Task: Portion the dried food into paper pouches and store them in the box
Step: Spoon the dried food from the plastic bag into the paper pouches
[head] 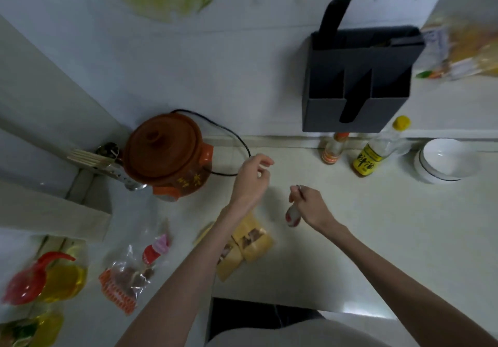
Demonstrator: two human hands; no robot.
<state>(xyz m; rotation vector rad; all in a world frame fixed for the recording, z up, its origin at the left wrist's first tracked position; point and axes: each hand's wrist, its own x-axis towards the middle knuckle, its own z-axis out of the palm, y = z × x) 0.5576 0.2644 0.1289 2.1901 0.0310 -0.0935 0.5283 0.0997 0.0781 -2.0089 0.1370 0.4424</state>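
Observation:
Two yellow paper pouches (252,241) lie on the counter under my left forearm, each showing brown dried food at its open top. My right hand (310,204) grips the handle of a metal spoon (293,216) whose bowl hangs down with something red in it. My left hand (252,177) hovers above the counter behind the pouches, fingers loosely curled, holding nothing. A clear plastic bag of brown dried food (129,279) lies to the left. The dark grey box (358,82) with compartments stands at the back right.
A brown clay electric pot (167,152) with a black cord stands at the back left. Two bottles (374,150) and stacked white bowls (447,160) line the back right. Oil bottles with red caps (45,279) sit at the front left. The counter edge runs near my body.

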